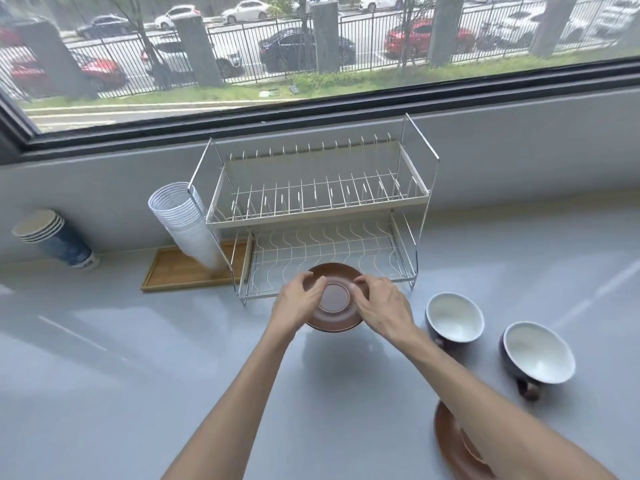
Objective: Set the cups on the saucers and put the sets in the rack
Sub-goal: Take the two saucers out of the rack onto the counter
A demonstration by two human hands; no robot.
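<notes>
Gripping the round brown ceramic saucer (334, 296) by opposite rims, left hand (298, 304) and right hand (382, 305) hold it just before the wire dish rack (313, 216). Nearest white-lined dark cup (453, 317) sits beside the right hand.

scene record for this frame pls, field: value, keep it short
left hand: left hand on left rim of held saucer
right hand: right hand on its right rim
held saucer: brown, lifted in front of rack's lower tier
rack: two-tier wire rack, both tiers bare
cups: near cup and far cup, upright on counter, right of hands
second saucer: second saucer, on counter, partly under right forearm
</notes>
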